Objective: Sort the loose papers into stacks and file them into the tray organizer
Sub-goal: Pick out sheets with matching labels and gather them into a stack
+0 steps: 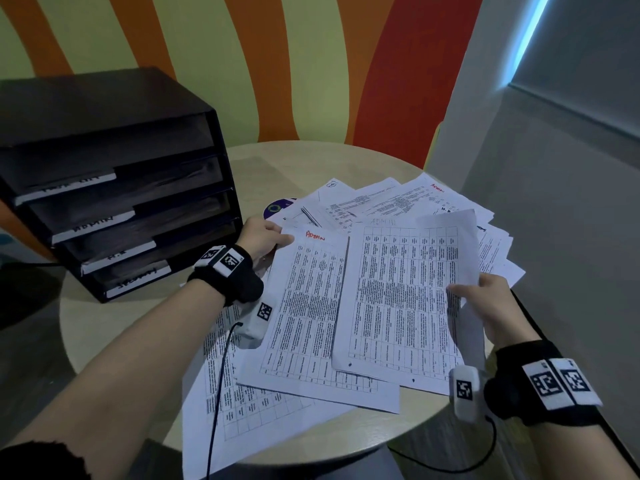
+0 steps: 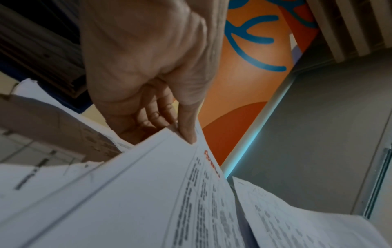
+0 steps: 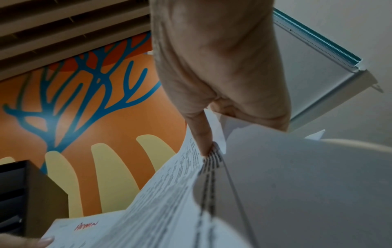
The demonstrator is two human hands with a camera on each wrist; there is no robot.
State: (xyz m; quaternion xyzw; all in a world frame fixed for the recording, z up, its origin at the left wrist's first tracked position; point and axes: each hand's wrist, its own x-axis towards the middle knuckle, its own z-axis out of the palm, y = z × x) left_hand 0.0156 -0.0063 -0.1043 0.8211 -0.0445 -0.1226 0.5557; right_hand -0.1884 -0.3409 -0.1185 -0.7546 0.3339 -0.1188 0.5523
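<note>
My left hand [image 1: 268,239] pinches the top left corner of a printed table sheet marked "ADMIN" in red [image 1: 304,306]; the thumb [image 2: 187,132] lies on top and the fingers underneath. My right hand [image 1: 485,303] pinches the right edge of a second table sheet [image 1: 401,299], which overlaps the first; the thumb [image 3: 201,135] presses on its printed side. Both sheets are held above a spread of loose papers [image 1: 398,202] on the round table [image 1: 284,157]. The black tray organizer [image 1: 114,188] with several labelled shelves stands at the left, one label reading "ADMIN".
More table sheets [image 1: 235,410] lie under my left forearm and hang over the table's near edge. A purple disc [image 1: 277,206] peeks from under the papers by the organizer. A grey wall [image 1: 554,237] is close on the right. Black cables [image 1: 216,393] run from both wrist cameras.
</note>
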